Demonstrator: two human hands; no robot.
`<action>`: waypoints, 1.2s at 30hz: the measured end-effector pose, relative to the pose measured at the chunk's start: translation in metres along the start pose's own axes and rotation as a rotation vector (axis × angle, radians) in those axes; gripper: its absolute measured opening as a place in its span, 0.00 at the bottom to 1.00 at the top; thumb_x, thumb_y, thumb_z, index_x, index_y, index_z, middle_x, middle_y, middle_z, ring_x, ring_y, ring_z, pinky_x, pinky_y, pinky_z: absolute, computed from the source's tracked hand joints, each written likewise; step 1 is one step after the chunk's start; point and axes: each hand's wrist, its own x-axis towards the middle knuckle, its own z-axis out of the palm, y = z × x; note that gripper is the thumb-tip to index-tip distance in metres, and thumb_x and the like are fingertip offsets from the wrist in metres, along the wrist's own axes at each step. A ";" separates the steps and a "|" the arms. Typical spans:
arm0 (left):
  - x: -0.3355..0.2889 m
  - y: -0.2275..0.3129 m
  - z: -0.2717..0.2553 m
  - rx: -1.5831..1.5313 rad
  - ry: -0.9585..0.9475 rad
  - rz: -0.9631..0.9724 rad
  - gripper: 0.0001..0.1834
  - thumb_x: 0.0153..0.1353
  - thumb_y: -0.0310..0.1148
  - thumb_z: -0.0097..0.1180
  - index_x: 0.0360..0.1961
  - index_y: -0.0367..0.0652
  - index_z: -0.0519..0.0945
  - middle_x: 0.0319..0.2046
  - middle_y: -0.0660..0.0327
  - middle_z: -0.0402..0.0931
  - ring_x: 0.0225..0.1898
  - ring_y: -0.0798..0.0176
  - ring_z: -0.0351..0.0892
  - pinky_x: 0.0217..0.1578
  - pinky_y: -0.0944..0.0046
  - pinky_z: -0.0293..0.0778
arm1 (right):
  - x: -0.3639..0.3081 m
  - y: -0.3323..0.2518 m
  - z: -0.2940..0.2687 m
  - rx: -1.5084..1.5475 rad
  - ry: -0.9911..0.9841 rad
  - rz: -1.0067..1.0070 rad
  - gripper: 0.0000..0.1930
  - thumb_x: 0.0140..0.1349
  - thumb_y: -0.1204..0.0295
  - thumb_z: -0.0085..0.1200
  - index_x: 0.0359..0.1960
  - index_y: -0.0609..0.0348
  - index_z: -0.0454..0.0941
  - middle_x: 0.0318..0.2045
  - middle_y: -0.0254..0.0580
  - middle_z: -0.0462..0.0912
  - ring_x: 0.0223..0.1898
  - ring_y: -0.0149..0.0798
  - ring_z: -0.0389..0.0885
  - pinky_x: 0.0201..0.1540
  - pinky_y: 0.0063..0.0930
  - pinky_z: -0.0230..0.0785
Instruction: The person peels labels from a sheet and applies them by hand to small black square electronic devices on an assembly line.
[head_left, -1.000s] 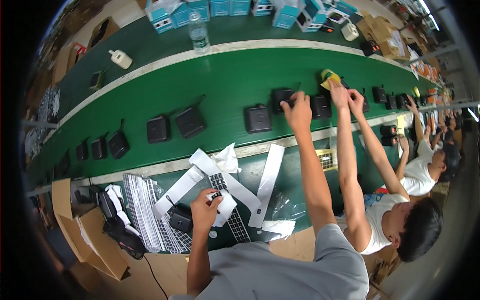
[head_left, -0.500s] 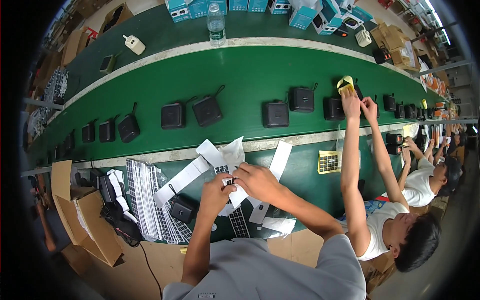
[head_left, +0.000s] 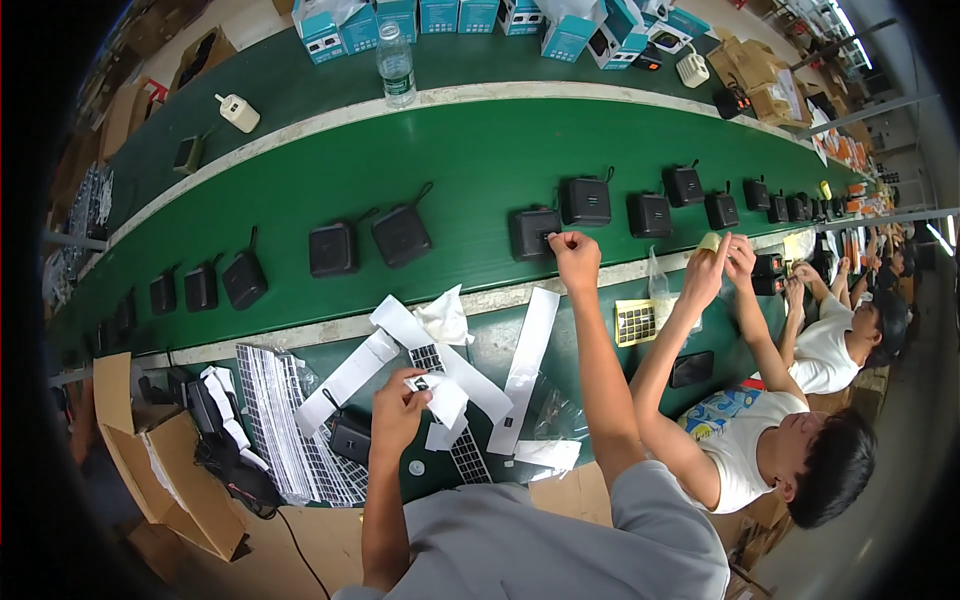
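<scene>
My left hand (head_left: 398, 412) is closed on a white label sheet (head_left: 450, 400) with a dark label near the thumb, held above the near bench. My right hand (head_left: 578, 262) reaches out over the green belt, its thumb and fingertips pinched at the right side of a black boxy device with a strap (head_left: 528, 236). Whatever sits between those fingertips is too small to make out. Another black device (head_left: 350, 436) lies on the near bench, left of my left hand. Around it are a fan of label sheets (head_left: 290, 430) and loose white strips (head_left: 525, 360).
More black devices (head_left: 333, 248) stand along the green belt (head_left: 480, 140). A co-worker's hands (head_left: 722, 262) hold a yellowish roll at my right, near a yellow label sheet (head_left: 635, 322). An open cardboard box (head_left: 185, 470) stands left. Beyond the belt are a bottle (head_left: 397, 70) and blue boxes (head_left: 440, 15).
My right hand has left the label sheet and moved forward to a device on the belt. My left hand keeps the sheet. The co-worker's hands have drawn back from the belt.
</scene>
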 end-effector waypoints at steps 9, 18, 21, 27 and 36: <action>-0.011 -0.027 0.004 -0.123 0.003 -0.035 0.14 0.53 0.20 0.59 0.42 0.33 0.77 0.27 0.56 0.82 0.27 0.72 0.78 0.30 0.70 0.73 | 0.020 0.007 -0.002 -0.113 -0.028 -0.001 0.12 0.53 0.67 0.63 0.24 0.65 0.82 0.20 0.46 0.82 0.22 0.37 0.80 0.30 0.31 0.71; -0.017 -0.026 0.013 -0.089 -0.009 -0.032 0.13 0.53 0.21 0.60 0.41 0.35 0.77 0.24 0.54 0.81 0.25 0.68 0.79 0.28 0.67 0.73 | 0.025 -0.004 -0.009 -0.556 0.052 -0.034 0.13 0.50 0.63 0.67 0.25 0.62 0.80 0.25 0.49 0.83 0.30 0.48 0.82 0.34 0.38 0.73; -0.018 -0.016 0.012 -0.016 0.021 -0.006 0.13 0.53 0.23 0.60 0.41 0.36 0.77 0.24 0.51 0.81 0.23 0.62 0.80 0.27 0.65 0.73 | 0.011 -0.009 -0.014 -0.545 0.155 -0.152 0.14 0.52 0.62 0.66 0.24 0.61 0.78 0.26 0.49 0.81 0.32 0.53 0.80 0.34 0.43 0.72; -0.016 -0.009 0.011 0.095 0.027 0.115 0.13 0.55 0.29 0.61 0.41 0.38 0.77 0.26 0.45 0.78 0.27 0.42 0.79 0.27 0.54 0.73 | -0.143 -0.061 0.001 0.073 -0.690 -0.680 0.04 0.52 0.78 0.61 0.30 0.57 0.81 0.29 0.40 0.78 0.27 0.42 0.78 0.29 0.32 0.71; -0.029 0.001 0.004 0.218 0.050 0.225 0.11 0.57 0.32 0.61 0.37 0.36 0.77 0.25 0.44 0.77 0.28 0.40 0.79 0.28 0.51 0.73 | -0.204 -0.074 -0.002 -0.026 -0.813 -0.678 0.05 0.52 0.74 0.62 0.30 0.58 0.79 0.30 0.39 0.77 0.24 0.42 0.78 0.27 0.32 0.73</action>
